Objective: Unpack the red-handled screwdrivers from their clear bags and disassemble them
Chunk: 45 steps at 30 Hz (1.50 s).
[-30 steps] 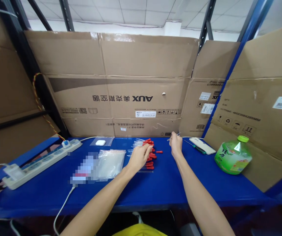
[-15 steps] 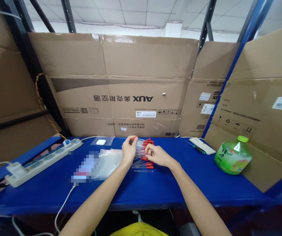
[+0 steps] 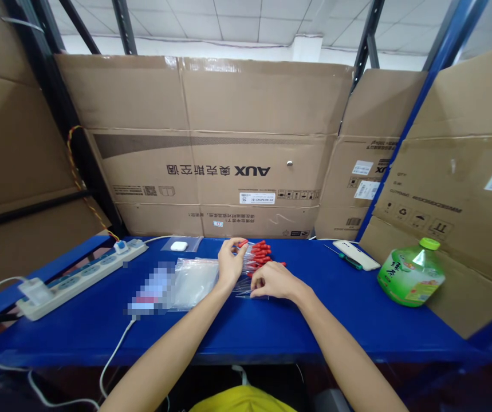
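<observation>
Several thin clear droppers with red ends [image 3: 261, 252] lie in a bunch on the blue table, red ends mostly toward the right. My left hand [image 3: 231, 264] is at the far left side of the bunch, with thumb and fingers pinched on one dropper by its red end [image 3: 243, 244]. My right hand [image 3: 276, 280] lies over the near part of the bunch and hides some of it. Its fingers are curled, with the tips at a bare clear tube [image 3: 263, 297] lying nearest me.
Clear zip bags [image 3: 192, 283] and a blurred, cabled phone-like item [image 3: 151, 292] lie on the left. Beyond are a white case [image 3: 179, 246] and a power strip [image 3: 82, 277]. To the right are a screwdriver [image 3: 351, 263], a pale flat item [image 3: 357, 255] and a green bottle [image 3: 413, 274]. Cardboard walls surround the table.
My right hand has moved toward me, from the middle of the bunch to the bare tube at its near edge. The left hand keeps its pinch by a red end. The view has shifted slightly.
</observation>
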### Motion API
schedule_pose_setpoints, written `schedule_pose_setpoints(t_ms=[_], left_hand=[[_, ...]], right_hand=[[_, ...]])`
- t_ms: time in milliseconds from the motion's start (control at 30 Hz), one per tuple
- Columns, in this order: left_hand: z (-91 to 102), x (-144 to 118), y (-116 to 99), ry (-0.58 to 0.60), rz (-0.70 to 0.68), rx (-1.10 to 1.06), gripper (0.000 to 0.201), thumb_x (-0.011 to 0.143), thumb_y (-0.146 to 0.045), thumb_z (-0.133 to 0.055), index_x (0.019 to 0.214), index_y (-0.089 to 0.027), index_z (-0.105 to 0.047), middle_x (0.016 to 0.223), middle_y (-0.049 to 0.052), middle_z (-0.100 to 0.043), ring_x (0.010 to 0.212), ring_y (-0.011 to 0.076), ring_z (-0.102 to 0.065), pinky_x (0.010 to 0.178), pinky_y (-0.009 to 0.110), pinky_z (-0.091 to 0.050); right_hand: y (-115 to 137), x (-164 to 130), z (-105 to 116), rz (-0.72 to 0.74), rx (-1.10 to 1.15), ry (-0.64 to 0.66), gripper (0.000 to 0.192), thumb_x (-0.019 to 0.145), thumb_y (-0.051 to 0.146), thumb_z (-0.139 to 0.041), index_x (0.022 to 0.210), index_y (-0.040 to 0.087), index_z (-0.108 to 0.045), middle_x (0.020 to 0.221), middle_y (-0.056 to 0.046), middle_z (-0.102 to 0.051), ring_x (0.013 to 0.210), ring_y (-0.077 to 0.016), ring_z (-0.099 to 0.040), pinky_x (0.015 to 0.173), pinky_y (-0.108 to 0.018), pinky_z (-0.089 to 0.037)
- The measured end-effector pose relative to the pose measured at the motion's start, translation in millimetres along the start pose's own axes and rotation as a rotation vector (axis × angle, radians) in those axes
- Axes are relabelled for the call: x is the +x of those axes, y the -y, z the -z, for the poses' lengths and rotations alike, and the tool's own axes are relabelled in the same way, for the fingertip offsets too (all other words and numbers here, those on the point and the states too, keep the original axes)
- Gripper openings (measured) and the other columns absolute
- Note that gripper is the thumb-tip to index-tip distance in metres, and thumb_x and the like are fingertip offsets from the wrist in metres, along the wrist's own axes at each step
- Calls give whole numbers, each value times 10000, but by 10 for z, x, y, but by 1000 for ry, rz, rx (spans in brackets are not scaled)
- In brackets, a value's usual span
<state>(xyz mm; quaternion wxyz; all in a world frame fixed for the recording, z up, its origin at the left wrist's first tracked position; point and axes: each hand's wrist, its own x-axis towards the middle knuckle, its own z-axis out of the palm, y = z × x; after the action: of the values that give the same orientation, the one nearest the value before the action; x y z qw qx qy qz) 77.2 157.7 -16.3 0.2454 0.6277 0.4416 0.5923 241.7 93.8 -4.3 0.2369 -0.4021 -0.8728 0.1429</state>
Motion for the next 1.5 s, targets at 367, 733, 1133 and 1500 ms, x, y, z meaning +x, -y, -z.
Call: schedule_pose_setpoints(t_ms=[367,733,1133,1500], left_hand=[[-35,-84,-44,99,6,-53,154,880,-336,-640,931,-191,-652,896,27,-728,826,169,-670,801,280,-494],[-5,-223,-258,332,-231,173,126,863,-306,-677,935,-225,-613,920,-11,-715,823,153,-657,738,248,-465],[108,-189,-311,409,-254,517,347,1008,-424,-458,789,-218,-632,739,17,-697,678,163,-616,608,259,-304],[107,-184,-261,342,-215,598,224,1002,-301,-470,1118,-252,-655,885,30,-742,813,180,-680,663,243,-372]], right_hand=[[0,20,73,-199,8,-104,225,826,416,-756,758,210,-697,675,25,-692,599,-115,-590,574,-222,-349],[-220,59,135,-265,270,-585,285,910,467,-583,862,204,-679,810,-23,-736,710,-169,-660,678,-253,-475],[-477,-222,323,-855,-351,-185,298,834,540,-707,862,244,-728,959,-99,-738,916,-260,-681,725,-297,-417],[-199,-134,288,-375,230,96,292,814,483,-714,836,194,-745,645,2,-704,500,-119,-601,526,-205,-410]])
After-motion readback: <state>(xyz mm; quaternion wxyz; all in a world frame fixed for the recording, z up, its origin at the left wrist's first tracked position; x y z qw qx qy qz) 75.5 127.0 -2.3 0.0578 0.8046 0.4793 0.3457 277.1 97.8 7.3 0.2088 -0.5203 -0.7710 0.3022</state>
